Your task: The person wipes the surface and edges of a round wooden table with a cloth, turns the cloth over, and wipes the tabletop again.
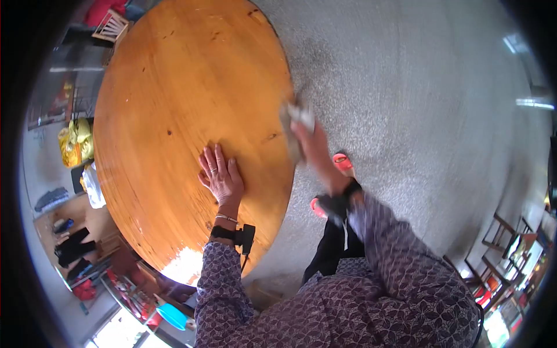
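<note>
A large round wooden table [191, 75] with an orange-brown top fills the left half of the head view. My left hand [223, 181] lies flat on it with the fingers spread, holding nothing. At the table's right edge, my right hand [313, 142] is closed on a greyish-white cloth [293, 124], which touches the rim. Motion smears this hand and the cloth, so the folds and fingertips are unclear.
Grey speckled floor [406, 104] spreads to the right of the table. My feet in red slippers [342, 161] stand beside its edge. A yellow bag [76, 142] and a wooden chair [110, 26] are past the left side; wooden chairs [499, 238] stand far right.
</note>
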Tool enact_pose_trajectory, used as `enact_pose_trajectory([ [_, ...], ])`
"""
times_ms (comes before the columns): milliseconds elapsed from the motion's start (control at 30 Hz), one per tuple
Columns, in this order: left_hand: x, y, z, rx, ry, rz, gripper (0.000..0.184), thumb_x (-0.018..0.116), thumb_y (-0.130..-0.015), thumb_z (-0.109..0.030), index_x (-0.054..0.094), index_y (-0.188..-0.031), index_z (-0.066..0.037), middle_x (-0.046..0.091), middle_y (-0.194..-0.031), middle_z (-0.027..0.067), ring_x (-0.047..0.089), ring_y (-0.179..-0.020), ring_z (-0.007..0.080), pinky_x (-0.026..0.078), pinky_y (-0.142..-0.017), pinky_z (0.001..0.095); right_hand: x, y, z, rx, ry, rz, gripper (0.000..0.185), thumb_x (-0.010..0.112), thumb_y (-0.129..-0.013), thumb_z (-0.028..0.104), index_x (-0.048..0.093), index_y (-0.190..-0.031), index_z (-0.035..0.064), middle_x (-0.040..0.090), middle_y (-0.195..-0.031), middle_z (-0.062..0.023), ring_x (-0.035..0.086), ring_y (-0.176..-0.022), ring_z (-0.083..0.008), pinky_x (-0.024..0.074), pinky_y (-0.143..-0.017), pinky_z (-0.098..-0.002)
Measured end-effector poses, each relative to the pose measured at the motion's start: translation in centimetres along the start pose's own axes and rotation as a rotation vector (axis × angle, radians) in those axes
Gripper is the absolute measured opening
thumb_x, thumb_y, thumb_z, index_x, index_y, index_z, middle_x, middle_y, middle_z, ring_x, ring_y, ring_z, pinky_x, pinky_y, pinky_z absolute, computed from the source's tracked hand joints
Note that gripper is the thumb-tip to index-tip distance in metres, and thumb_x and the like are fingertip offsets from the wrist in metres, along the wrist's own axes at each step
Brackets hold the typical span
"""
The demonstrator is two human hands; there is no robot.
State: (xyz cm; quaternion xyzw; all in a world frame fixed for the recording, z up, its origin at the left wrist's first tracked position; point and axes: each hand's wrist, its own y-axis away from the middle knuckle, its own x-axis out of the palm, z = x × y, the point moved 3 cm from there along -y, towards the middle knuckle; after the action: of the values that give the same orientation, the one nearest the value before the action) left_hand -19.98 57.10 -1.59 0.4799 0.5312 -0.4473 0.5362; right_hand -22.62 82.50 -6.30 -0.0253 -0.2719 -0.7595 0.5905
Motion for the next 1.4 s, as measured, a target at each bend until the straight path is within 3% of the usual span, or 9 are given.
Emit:
enact_pose_trajectory([
  [200, 0.0, -0.6, -0.4, 0.059, -0.031, -0.025, 0.060, 0.037, -0.099, -0.040, 0.026, -0.153, -0.018, 0.017, -0.162, 0.0097, 0.013, -0.148, 0.0340, 0.011, -0.113, 0.0571, 1.7, 11.6, -3.5, 0.299, -0.543, -0.026, 0.049, 0.060, -0.095, 0.016, 0.044, -0.139, 0.0015, 0.057, -0.128, -0.0075, 0.055, -0.113, -0.0135, 0.0449, -0.097, -0.0296],
  [400, -0.2, -0.7, -1.0, 0.046, -0.045, -0.021, 0.058, 0.032, -0.101, -0.042, 0.026, -0.154, -0.018, 0.017, -0.162, 0.0098, 0.014, -0.148, 0.0330, 0.011, -0.114, 0.0545, 1.0, -3.1, 2.4, 0.144, -0.395, -0.007, 0.038, 0.064, -0.094, 0.030, 0.061, -0.121, 0.0024, 0.067, -0.102, -0.0022, 0.060, -0.094, -0.0096, 0.0493, -0.083, -0.0255],
  [500, -0.2, -0.7, -1.1, 0.055, -0.021, -0.023, 0.059, 0.031, -0.101, -0.043, 0.026, -0.154, -0.018, 0.016, -0.162, 0.0100, 0.014, -0.148, 0.0331, 0.012, -0.114, 0.0545, 0.9, -12.7, 4.0, 0.183, -0.177, 0.040, 0.034, 0.063, -0.093, 0.033, 0.067, -0.102, 0.0005, 0.069, -0.083, -0.0083, 0.065, -0.066, -0.0150, 0.0509, -0.057, -0.0312],
  [600, -0.5, -0.6, -1.1, 0.046, -0.024, -0.015, 0.060, 0.031, -0.101, -0.044, 0.026, -0.154, -0.017, 0.017, -0.161, 0.0106, 0.014, -0.148, 0.0334, 0.011, -0.114, 0.0543, 1.6, -12.4, 6.4, -0.008, -0.241, 0.051, 0.038, 0.063, -0.092, 0.036, 0.066, -0.101, -0.0004, 0.068, -0.079, -0.0116, 0.064, -0.058, -0.0190, 0.0481, -0.048, -0.0346],
  [700, -0.1, -0.8, -0.9, 0.035, -0.010, -0.012, 0.060, 0.032, -0.101, -0.043, 0.025, -0.154, -0.017, 0.016, -0.161, 0.0112, 0.013, -0.148, 0.0337, 0.011, -0.114, 0.0550, 0.6, -6.1, 3.9, -0.111, 0.042, -0.058, 0.041, 0.062, -0.092, 0.039, 0.064, -0.109, 0.0018, 0.069, -0.085, -0.0097, 0.065, -0.071, -0.0181, 0.0508, -0.063, -0.0333],
  [800, 0.1, -0.8, -0.8, 0.038, 0.014, 0.002, 0.060, 0.034, -0.100, -0.040, 0.024, -0.154, -0.016, 0.015, -0.162, 0.0111, 0.011, -0.148, 0.0338, 0.011, -0.113, 0.0564, 1.1, 4.3, -1.7, 0.163, -0.365, -0.077, 0.040, 0.063, -0.094, 0.030, 0.058, -0.124, 0.0037, 0.067, -0.101, -0.0050, 0.060, -0.089, -0.0112, 0.0502, -0.077, -0.0293],
  [967, 0.0, -0.6, -0.7, 0.064, -0.012, -0.022, 0.059, 0.031, -0.101, -0.042, 0.024, -0.154, -0.016, 0.017, -0.161, 0.0119, 0.014, -0.148, 0.0341, 0.010, -0.115, 0.0522, 1.9, 12.6, -5.8, 0.265, -0.473, -0.055, 0.042, 0.062, -0.095, 0.023, 0.050, -0.128, 0.0005, 0.062, -0.109, -0.0058, 0.056, -0.099, -0.0112, 0.0473, -0.087, -0.0282],
  [1167, -0.4, -0.6, -1.0, 0.069, 0.009, 0.020, 0.062, 0.037, -0.099, -0.036, 0.023, -0.154, -0.012, 0.013, -0.162, 0.0137, 0.010, -0.148, 0.0367, 0.009, -0.114, 0.0560, 1.0, 2.2, -0.5, 0.128, -0.241, -0.142, 0.035, 0.063, -0.094, 0.025, 0.060, -0.120, 0.0021, 0.066, -0.100, -0.0036, 0.059, -0.091, -0.0108, 0.0486, -0.083, -0.0278],
  [1400, -0.5, -0.5, -1.4, 0.059, -0.009, 0.010, 0.063, 0.040, -0.097, -0.035, 0.025, -0.153, -0.011, 0.016, -0.161, 0.0148, 0.013, -0.148, 0.0369, 0.009, -0.114, 0.0559, 3.2, -19.9, 9.9, 0.081, 0.150, 0.132, 0.035, 0.065, -0.093, 0.027, 0.063, -0.114, 0.0003, 0.070, -0.092, -0.0108, 0.067, -0.071, -0.0177, 0.0534, -0.063, -0.0308],
])
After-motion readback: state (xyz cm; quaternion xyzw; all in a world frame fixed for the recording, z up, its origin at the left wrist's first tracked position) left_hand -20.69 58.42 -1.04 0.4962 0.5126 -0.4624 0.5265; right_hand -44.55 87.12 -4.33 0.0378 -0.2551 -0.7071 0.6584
